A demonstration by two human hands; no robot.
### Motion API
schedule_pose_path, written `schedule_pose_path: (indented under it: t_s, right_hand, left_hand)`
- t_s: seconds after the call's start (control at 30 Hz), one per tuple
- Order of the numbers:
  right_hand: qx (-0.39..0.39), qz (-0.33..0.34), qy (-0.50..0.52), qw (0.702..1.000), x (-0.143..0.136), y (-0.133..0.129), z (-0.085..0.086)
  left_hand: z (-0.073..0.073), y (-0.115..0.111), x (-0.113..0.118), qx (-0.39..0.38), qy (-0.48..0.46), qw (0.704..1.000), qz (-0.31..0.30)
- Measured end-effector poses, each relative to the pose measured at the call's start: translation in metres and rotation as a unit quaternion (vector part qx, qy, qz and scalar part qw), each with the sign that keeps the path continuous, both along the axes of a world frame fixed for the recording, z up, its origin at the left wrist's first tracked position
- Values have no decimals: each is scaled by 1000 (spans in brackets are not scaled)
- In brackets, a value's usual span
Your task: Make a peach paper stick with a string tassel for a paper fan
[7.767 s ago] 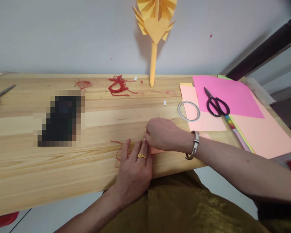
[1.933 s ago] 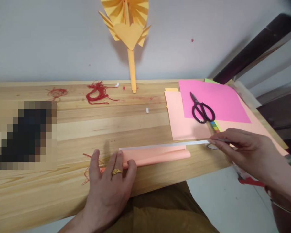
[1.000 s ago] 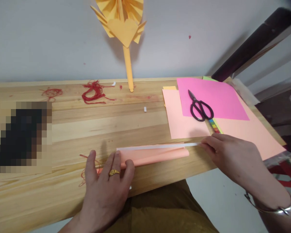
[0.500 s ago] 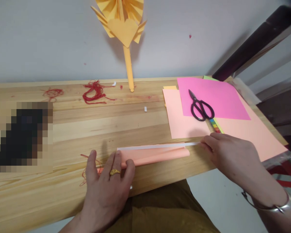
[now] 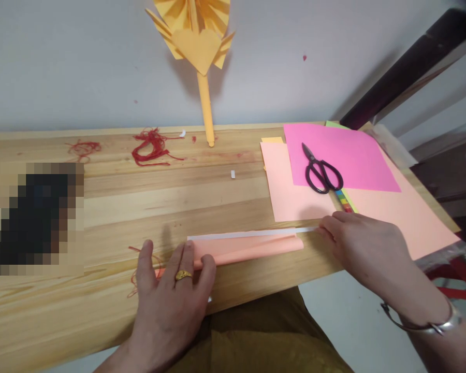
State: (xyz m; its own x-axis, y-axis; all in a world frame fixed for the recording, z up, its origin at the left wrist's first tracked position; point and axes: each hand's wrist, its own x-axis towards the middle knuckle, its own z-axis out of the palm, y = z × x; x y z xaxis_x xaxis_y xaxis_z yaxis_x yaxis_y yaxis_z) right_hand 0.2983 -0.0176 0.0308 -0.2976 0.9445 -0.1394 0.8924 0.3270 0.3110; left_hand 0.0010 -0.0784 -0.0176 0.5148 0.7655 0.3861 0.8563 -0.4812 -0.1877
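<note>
A partly rolled sheet of peach paper point(image 5: 248, 249) lies along the table's front edge. Along its far edge runs a white strip of what looks like double-sided tape point(image 5: 241, 235), whose right end sticks out past the paper. My left hand point(image 5: 174, 290), fingers spread and flat, presses on the left part of the roll and hides its left end. To the right, my right hand point(image 5: 363, 243) is closed in a pinch on the tape's free end. Thin red thread point(image 5: 140, 277) lies beside my left fingertips.
Black-handled scissors point(image 5: 320, 173) rest on pink paper point(image 5: 353, 155) over peach sheets point(image 5: 396, 217). A yellow folded-paper fan point(image 5: 205, 103) leans on the wall. Red thread bundles point(image 5: 151, 147) lie at the back, a blurred dark object point(image 5: 33, 217) at left, a white scrap point(image 5: 233, 174) mid-table.
My right hand has shifted slightly left, still pinching the tape end. My left hand and the peach roll stay nearly where they were.
</note>
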Motion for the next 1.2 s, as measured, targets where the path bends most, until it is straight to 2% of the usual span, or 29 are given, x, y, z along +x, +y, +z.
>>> schedule_pose_path:
  t_s: [0.2,0.5,0.97,1.2]
  right_hand:
    - [-14,-9,3,1000,-2,1,1]
    - [-29,-11,-5,1000,-4,0,5]
    - [-55,-36,-26,997,-12,2,7]
    - [-36,-16,-31,999,-12,1,6]
  left_hand:
    - [-3,1,-6,14,29,999,-30]
    - [-6,0,-11,16,66,997,-32]
    - [-4,0,-8,16,38,999,-23]
    - [-5,-1,-7,14,34,999,-13]
